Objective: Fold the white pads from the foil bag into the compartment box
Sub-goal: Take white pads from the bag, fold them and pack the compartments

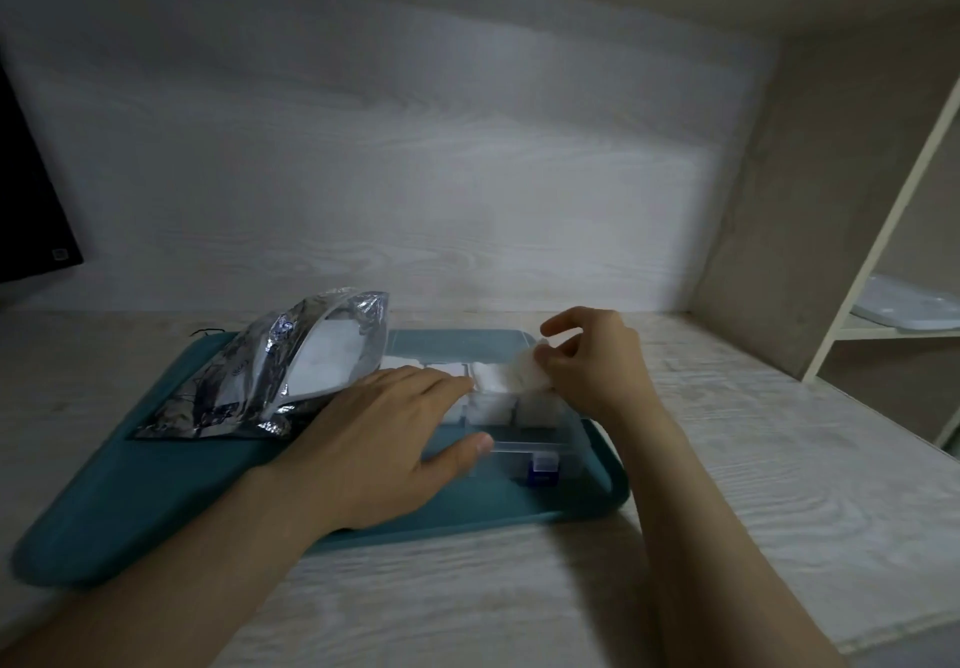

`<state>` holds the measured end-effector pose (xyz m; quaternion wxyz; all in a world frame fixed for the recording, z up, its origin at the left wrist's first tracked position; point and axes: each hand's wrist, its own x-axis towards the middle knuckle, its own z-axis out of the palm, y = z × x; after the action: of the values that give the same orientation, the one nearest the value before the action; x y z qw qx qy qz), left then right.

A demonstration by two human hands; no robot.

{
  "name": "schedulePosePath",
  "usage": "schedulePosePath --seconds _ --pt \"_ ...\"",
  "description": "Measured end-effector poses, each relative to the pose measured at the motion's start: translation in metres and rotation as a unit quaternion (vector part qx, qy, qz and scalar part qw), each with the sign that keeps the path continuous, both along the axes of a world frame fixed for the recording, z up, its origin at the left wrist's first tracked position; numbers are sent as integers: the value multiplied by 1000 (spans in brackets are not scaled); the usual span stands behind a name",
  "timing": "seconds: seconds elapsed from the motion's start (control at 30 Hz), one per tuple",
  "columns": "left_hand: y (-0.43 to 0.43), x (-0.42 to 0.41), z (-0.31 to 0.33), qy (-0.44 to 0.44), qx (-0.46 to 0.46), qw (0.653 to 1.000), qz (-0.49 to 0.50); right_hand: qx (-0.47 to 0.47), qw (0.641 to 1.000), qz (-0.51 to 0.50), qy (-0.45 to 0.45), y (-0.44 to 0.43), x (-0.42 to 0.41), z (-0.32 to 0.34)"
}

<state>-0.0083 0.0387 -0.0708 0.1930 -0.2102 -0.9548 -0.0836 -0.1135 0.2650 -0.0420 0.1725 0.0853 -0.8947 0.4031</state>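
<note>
Your left hand (384, 438) lies flat, grip wide, on the clear compartment box (524, 457); your right hand (597, 360) pinches a soft white pad (519, 375) just above it. Print on the foil bag (249, 376) is too blurred to read.

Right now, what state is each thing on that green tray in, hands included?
foil bag: open, lying on the tray, white pads showing inside.
compartment box: open, several compartments filled.
white pad: held over the box.
left hand: flat, resting on the box.
right hand: pinches the white pad.
</note>
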Motion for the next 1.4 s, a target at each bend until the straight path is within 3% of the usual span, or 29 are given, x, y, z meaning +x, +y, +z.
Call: schedulePosePath --seconds 0.2,0.37,0.47,0.57,0.7,0.8,0.87,0.93,1.07,1.23,1.4 --pt "3 0 -1 3 -10 1000 20 72 997 -14 36 -9 6 -2" --pt "2 0 -4 12 -8 1000 12 215 972 -80 49 -15 10 -4" --pt "0 0 -4 40 -3 999 -14 204 973 -103 14 -13 9 -3" --pt "-3 0 4 113 37 992 -30 132 986 -94 -25 -11 7 -1" --pt "-20 -3 19 246 88 965 15 128 986 -87 -53 -15 8 -5" --pt "-42 -5 25 297 137 942 81 136 984 -93 -68 -16 11 -5" --pt "-59 -5 29 269 169 938 141 132 985 -99 -44 -21 16 -1" --pt "-69 -5 31 183 203 940 205 119 990 -75 22 -29 22 3" --pt "-75 -4 32 18 327 909 257 151 977 63 137 -63 38 15" --pt "-81 -6 27 12 423 874 239 180 946 193 191 -122 39 22" --pt "-85 -12 25 34 448 857 253 216 934 232 165 -170 28 18"
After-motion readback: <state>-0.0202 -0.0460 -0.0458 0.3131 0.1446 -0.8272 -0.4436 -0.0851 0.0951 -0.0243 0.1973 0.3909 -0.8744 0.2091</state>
